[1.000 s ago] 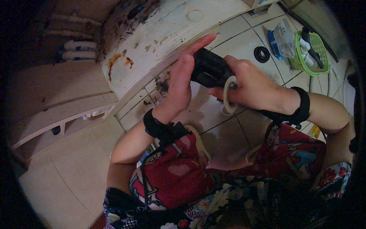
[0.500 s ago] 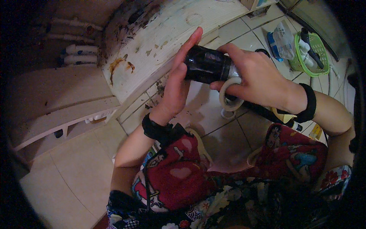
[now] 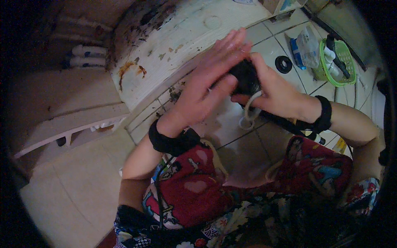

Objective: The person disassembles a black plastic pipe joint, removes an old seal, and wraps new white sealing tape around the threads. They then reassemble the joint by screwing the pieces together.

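Observation:
A short black cylinder (image 3: 246, 78) with a glossy side is held between my hands, above the tiled floor in front of my knees. My right hand (image 3: 281, 89) wraps round it from the right, its fingers partly hidden. From that thumb hangs an off-white ring (image 3: 251, 108), like a roll of tape. My left hand (image 3: 206, 84) lies along the cylinder's left end, fingers stretched out and blurred, the thumb touching the black surface. Both wrists wear black bands. Much of the cylinder is covered by my hands.
A green basket (image 3: 340, 66) with white and black pipe parts stands at the far right, a plastic bag (image 3: 307, 49) beside it. On the tiles lie a black ring (image 3: 283, 64) and a small white ring (image 3: 246, 123). A stained pale cabinet board (image 3: 165, 49) runs along the left.
The cylinder has turned and shifted right, closer to my right hand. My left hand has moved up and right, its palm now over the cylinder's end. The black floor ring is now fully in sight.

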Available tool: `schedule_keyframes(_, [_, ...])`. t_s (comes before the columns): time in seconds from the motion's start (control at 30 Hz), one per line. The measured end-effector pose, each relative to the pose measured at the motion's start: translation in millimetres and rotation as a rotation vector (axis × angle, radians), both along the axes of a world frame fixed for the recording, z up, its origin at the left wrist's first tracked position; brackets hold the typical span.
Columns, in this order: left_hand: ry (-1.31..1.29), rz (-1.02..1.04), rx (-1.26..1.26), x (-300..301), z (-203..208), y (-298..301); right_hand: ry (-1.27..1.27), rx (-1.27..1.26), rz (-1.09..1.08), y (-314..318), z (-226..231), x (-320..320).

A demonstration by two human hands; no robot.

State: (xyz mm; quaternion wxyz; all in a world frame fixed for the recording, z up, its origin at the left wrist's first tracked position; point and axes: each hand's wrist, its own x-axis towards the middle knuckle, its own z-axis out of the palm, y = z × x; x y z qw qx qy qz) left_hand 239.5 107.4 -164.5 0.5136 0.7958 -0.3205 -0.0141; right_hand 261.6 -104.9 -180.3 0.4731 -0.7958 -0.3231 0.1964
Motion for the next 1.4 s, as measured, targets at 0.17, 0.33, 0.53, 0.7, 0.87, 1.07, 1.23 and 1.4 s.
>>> schedule_keyframes(0.17, [-0.05, 0.06, -0.178, -1, 5, -11, 0.04, 0.264, 0.008, -1, -19, 1])
schedule_keyframes(0.33, [0.032, 0.116, -0.208, -9, 8, -15, 0.112, 0.35, 0.01, 2, -33, 1])
schedule_keyframes(0.53, [-0.055, 0.131, -0.029, -6, 11, -7, 0.154, 0.339, 0.078, -1, -39, 5])
schedule_keyframes(0.7, [0.027, 0.008, -0.082, 4, 9, 4, 0.481, 0.41, 0.155, -7, -34, 5])
schedule_keyframes(0.87, [0.156, 0.034, -0.172, 2, -1, 5, 0.773, 0.464, 0.223, -8, -30, 9])
schedule_keyframes(1.07, [0.126, 0.096, -0.142, -6, -13, 1, 0.849, 0.355, 0.132, -2, -19, 5])
schedule_keyframes(1.23, [0.135, 0.102, -0.109, -8, -17, 6, 0.821, 0.289, 0.135, 0, -20, 5])
schedule_keyframes(1.4, [0.132, 0.029, -0.005, -2, -8, 14, 0.827, 0.203, 0.09, 6, -26, 1])
